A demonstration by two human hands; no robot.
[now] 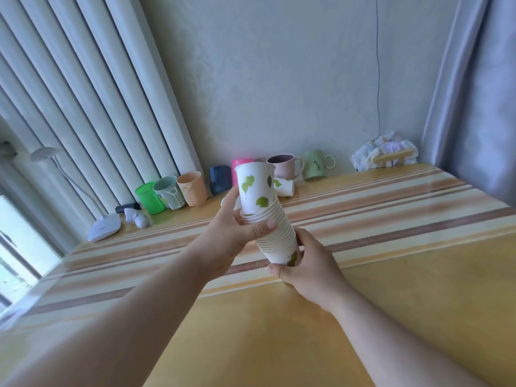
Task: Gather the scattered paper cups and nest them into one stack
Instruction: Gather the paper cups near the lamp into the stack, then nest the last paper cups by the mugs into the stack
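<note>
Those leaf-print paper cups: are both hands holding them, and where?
Yes. The right hand grips the bottom end of the nested stack. The left hand wraps the stack's upper rims, where the top cup sits only partly pushed in.

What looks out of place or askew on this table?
One paper cup lies tipped on its side near the back of the table, apart from the stack held in both hands. The top cup stands well proud of the stack, not fully nested. Nothing looks spilled or damaged.
</note>
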